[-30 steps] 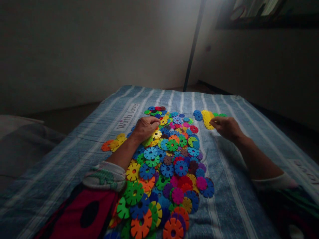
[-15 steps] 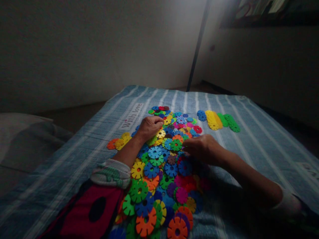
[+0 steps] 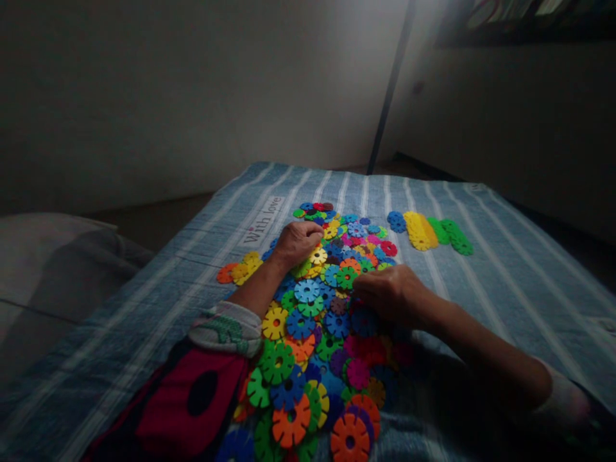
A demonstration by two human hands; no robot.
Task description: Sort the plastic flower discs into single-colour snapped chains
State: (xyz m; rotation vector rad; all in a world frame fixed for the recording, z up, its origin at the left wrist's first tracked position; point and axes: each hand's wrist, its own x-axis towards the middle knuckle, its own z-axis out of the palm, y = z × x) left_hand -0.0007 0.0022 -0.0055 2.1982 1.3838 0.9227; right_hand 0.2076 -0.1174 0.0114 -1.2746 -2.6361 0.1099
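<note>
A long heap of flat, notched plastic discs in many colours [image 3: 307,290] runs down the middle of a striped cloth. Resting on the heap's left side, my left hand [image 3: 299,244] has its fingers curled in beside a yellow disc [image 3: 318,255]; whatever they hold is hidden. My right hand [image 3: 389,290] is low over the heap's right edge with fingers bent together. Its fingertips come up against a green disc [image 3: 347,277], and I cannot tell whether they grip it. In the near part of the heap lie larger-looking orange discs [image 3: 291,420].
Rows of sorted discs lie apart at the right: a blue stack [image 3: 397,222], a yellow one [image 3: 422,232] and green ones [image 3: 456,237]. Yellow discs [image 3: 246,268] lie left of my left forearm. The blue striped cloth [image 3: 486,269] covers the surface; a wall stands behind.
The whole scene has shifted slightly to the right in view. Both hands keep nearly the same place over the discs, with fingers still bent in.
</note>
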